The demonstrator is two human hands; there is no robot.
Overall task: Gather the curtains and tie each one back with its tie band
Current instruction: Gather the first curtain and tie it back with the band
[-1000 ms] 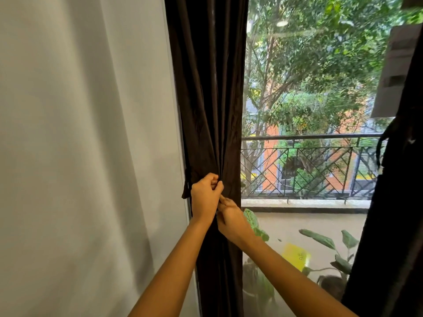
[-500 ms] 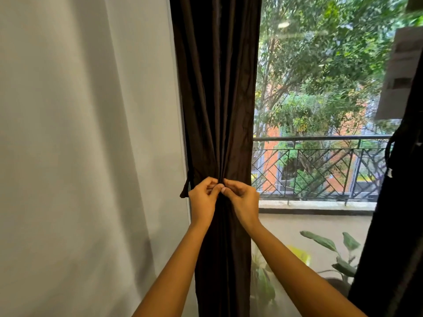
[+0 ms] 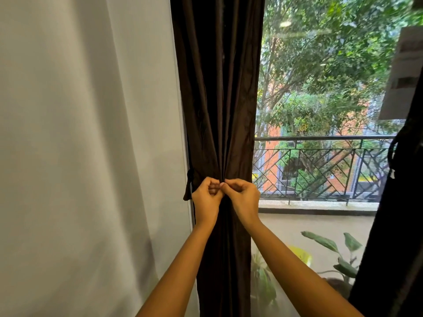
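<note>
Both hands are up at the dark brown curtain [image 3: 219,92], and the exact thing between the fingers is hard to read. The left hand [image 3: 206,197] and right hand [image 3: 243,197] are curled, knuckles toward the camera, fingertips meeting right at the gathered waist of the fabric; each looks pinched shut on something thin, though whether that is the band or just a fold of cloth cannot be told, since hands and fabric are the same dark mass there. A piece of the tie band [image 3: 189,185] shows at the curtain's left edge, a dark strip hanging down against the white wall [image 3: 91,156], its lower end loose just beside the left wrist. The rest of the band is hidden behind the curtain and hands.

The curtain hangs straight, long axis vertical, its top and bottom both cut off by the frame. The folds narrow in toward the hands and widen again below.

On the far right a second dark curtain [image 3: 398,225] is only partly in view, with a dark cord-like loop [image 3: 391,154] at its edge; what it is stays unclear. Through the window: a balcony railing [image 3: 320,172], trees, and a leafy plant [image 3: 336,250] low down, blurred through the glass.
</note>
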